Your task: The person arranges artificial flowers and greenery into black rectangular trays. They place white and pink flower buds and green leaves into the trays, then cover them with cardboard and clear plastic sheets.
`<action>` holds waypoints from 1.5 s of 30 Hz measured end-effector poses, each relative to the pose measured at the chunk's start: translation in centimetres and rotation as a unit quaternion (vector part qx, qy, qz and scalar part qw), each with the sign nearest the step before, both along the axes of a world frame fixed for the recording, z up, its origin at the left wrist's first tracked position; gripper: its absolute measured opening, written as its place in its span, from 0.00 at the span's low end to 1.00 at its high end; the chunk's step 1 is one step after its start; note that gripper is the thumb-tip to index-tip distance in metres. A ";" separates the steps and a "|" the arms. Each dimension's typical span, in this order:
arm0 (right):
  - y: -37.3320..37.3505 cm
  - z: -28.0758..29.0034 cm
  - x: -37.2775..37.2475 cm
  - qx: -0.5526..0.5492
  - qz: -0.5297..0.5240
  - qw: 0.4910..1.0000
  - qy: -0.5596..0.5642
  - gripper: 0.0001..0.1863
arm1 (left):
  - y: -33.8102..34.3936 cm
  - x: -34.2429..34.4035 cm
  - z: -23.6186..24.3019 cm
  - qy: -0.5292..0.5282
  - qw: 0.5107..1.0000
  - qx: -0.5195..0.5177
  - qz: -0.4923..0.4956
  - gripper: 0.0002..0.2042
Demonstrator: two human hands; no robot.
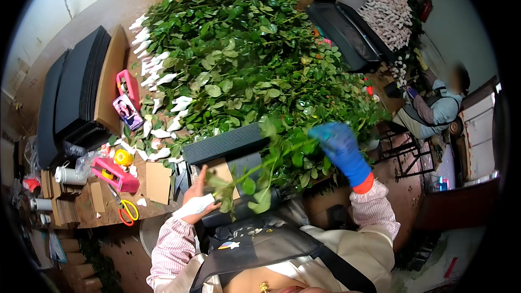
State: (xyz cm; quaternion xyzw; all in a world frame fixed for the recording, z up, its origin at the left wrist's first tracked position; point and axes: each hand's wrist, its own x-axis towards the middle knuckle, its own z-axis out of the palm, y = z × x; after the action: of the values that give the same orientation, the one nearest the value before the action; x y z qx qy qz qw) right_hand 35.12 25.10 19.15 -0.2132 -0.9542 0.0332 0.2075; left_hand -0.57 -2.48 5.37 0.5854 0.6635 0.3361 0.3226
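Observation:
A leafy rose stem [255, 169] stretches between my two hands in front of my apron. My left hand [206, 212], bare, is closed around its lower-left end, where a white-wrapped flower head [196, 205] shows; the thumb points up. In a blue glove with an orange cuff, my right hand [343, 152] is closed at the stem's other end, slightly blurred, and its fingertips are hard to see. Beyond them lies a large pile of green rose stems [233, 59], their white-wrapped heads [154, 78] toward the left. A black ridged block [225, 144] stands just past the held stem.
Dark sheets [81, 87] stand stacked at the left. Nearby are a pink tape dispenser [126, 176], scissors [127, 206], a phone [127, 112] and a cardboard piece [158, 182]. A black case [347, 32] lies far right. Another person [437, 108] sits beyond the table's right end.

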 end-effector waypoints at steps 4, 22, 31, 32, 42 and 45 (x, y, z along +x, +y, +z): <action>-0.2 -9.5 5.6 -0.027 0.009 0.984 -0.177 0.24 | 0.2 0.9 0.1 -0.093 0.993 0.054 0.049 0.57; 6.6 -4.9 -11.6 -0.122 -0.072 0.846 -0.515 0.14 | 1.2 -0.2 1.6 0.086 0.990 0.063 -0.095 0.14; -0.6 -7.1 0.3 -0.156 -0.155 0.917 -0.332 0.16 | 1.3 0.9 1.8 0.092 0.991 0.059 -0.079 0.15; -0.4 -8.2 0.5 -0.202 -0.157 0.899 -0.354 0.17 | 1.5 0.9 1.7 0.100 0.990 0.065 -0.081 0.15; 6.6 -0.7 -2.4 -0.162 -0.192 0.968 -0.016 0.18 | 1.3 0.3 2.2 0.087 0.991 0.041 -0.093 0.15; 11.1 -3.4 -9.8 -0.083 -0.060 0.993 0.052 0.17 | 1.3 0.1 2.3 0.082 0.991 0.025 -0.099 0.14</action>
State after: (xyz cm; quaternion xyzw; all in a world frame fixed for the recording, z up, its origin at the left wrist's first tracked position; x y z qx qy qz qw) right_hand 25.37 36.17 15.72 -0.2847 -0.9213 0.1110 0.2403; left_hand -0.48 -1.16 7.63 0.6815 0.6182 0.2698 0.2839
